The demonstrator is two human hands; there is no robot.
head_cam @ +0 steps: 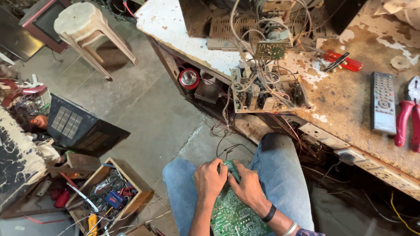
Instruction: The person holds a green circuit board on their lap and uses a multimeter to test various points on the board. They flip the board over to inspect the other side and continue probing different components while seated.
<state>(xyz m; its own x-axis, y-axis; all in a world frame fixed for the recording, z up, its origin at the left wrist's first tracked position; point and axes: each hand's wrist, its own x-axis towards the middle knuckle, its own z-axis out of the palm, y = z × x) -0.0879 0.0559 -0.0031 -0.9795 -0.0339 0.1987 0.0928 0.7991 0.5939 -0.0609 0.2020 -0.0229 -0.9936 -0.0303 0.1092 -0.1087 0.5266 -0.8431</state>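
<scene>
Gripping a green circuit board [232, 214] between both hands' fingers [220, 171].

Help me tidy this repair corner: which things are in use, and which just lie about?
In hand: green circuit board, held on the lap by the left hand and right hand.

Lying about: remote control, red pliers, red screwdriver, plastic stool, wooden box.

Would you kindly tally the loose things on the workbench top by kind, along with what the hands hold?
Remote control: 1
Red-handled pliers: 1
Red-handled screwdriver: 1
Green circuit board, on the lap, held by left hand and right hand: 1
Total: 4
</scene>
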